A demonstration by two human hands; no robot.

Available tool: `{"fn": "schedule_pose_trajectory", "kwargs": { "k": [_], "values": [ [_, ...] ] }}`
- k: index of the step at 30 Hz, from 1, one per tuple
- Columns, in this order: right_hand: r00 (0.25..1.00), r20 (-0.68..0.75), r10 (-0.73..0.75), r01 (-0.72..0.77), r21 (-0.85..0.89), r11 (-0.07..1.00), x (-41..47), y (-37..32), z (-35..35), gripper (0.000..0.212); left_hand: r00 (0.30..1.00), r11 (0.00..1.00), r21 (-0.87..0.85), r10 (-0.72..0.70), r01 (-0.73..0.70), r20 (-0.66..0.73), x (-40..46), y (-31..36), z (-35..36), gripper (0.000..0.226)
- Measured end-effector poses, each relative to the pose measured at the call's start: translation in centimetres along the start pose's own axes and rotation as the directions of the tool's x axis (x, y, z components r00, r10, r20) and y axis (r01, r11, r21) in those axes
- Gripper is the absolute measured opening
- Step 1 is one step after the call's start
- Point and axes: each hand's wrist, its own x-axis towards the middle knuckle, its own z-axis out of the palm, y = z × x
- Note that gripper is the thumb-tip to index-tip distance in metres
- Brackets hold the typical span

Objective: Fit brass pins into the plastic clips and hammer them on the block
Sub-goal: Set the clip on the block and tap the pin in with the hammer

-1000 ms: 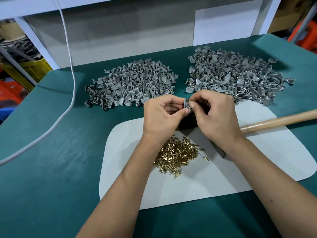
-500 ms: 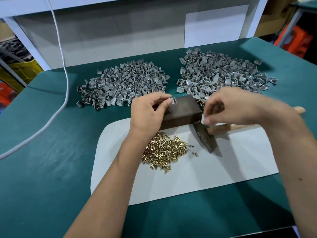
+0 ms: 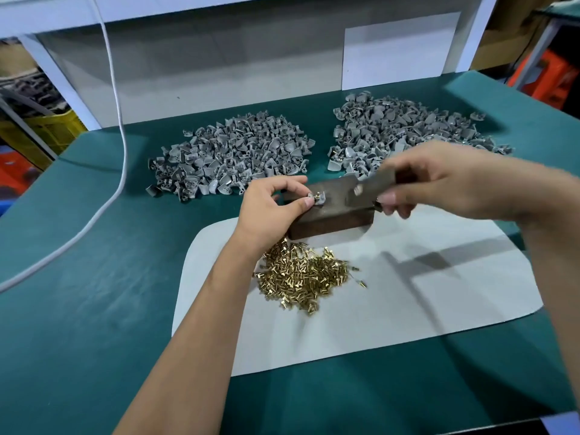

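A dark block (image 3: 332,219) stands at the far edge of a white mat (image 3: 408,296). On its top lies a grey plastic clip (image 3: 317,198) with a brass pin standing in it, pinched by my left hand (image 3: 273,204). My right hand (image 3: 439,180) grips the hammer (image 3: 372,188) close to its metal head, which hangs blurred just above the block's right part. A heap of brass pins (image 3: 303,279) lies on the mat in front of the block.
Two heaps of grey clips lie on the green table: one at the back centre (image 3: 232,155), one at the back right (image 3: 405,130) with brass showing in some. A white cable (image 3: 120,158) runs down the left side. The table's front edge is close to me.
My left hand set the clip on the block and holds it there. My right hand let go of the clip, took the hammer off the mat and lifted its head over the block.
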Motion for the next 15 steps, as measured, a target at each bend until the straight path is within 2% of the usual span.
{"fn": "schedule_pose_trajectory", "kwargs": {
  "k": [3, 6, 8, 12, 13, 15],
  "values": [
    [0.965, -0.259, -0.041, 0.007, -0.131, 0.991, 1.6, -1.0, 1.6, 0.028, 1.000, 1.000, -0.001, 0.007, -0.007, 0.019, -0.1, 0.1, 0.1, 0.006],
    [0.955, -0.297, -0.013, -0.072, -0.272, 0.960, 3.0, -1.5, 3.8, 0.034, 1.000, 1.000, 0.001, 0.010, -0.010, 0.019, -0.1, 0.3, 0.1, 0.009],
    [0.947, -0.319, -0.028, -0.083, -0.330, 0.940, 3.6, -1.7, 4.1, 0.031, 1.000, 1.000, 0.008, 0.012, -0.013, 0.015, -0.1, 0.3, 0.1, 0.011],
    [0.817, -0.552, -0.167, -0.004, -0.294, 0.956, 3.8, -2.4, 4.3, 0.023, 1.000, 1.000, 0.020, 0.009, -0.010, 0.019, 0.2, 0.0, 0.0, 0.008],
    [0.825, -0.543, -0.155, -0.039, -0.328, 0.944, 3.9, -2.6, 4.6, 0.024, 1.000, 1.000, 0.021, 0.008, -0.008, 0.017, 0.3, -0.1, 0.0, 0.008],
    [0.913, -0.407, -0.032, -0.162, -0.433, 0.887, 4.2, -2.9, 5.4, 0.021, 1.000, 1.000, 0.007, -0.006, 0.006, 0.009, 0.3, -0.1, 0.0, 0.009]
  ]
}}
